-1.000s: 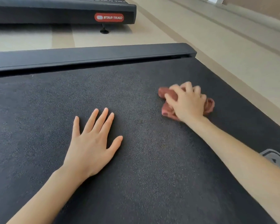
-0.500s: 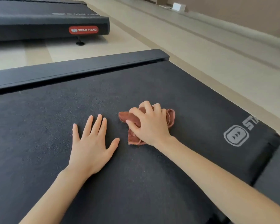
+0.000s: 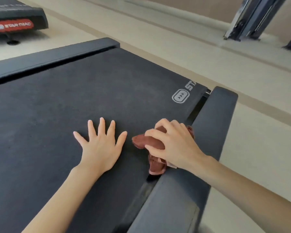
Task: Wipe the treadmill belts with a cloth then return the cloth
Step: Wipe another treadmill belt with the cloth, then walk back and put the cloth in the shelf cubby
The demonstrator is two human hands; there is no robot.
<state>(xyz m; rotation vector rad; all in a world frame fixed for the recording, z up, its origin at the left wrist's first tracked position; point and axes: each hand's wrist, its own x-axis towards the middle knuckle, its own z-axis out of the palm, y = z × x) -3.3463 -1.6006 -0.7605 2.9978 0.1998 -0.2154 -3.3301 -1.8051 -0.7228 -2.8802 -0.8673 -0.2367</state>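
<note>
Just beside the side rail (image 3: 213,125), my right hand (image 3: 173,145) clutches the cloth (image 3: 151,142) on the belt (image 3: 74,98).
Soft, light and bunched, it should slide easily; I'd grip across its middle. My left hand (image 3: 99,147) lies flat, fingers spread, farther from the rail.

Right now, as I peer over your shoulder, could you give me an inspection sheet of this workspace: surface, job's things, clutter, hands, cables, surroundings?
Surface: dark textured treadmill belt, bordered on the right by a grey side rail; grey logo printed near the belt's far right corner.
Job's things: crumpled reddish-brown cloth on the belt at its right edge, beside the rail.
Clutter: nothing seen.
Hands: left hand flat on the belt, fingers spread; right hand grips the cloth.
Cables: nothing seen.
Surroundings: beige floor; second black treadmill with a red Star Trac label far left; dark metal frame far right.
</note>
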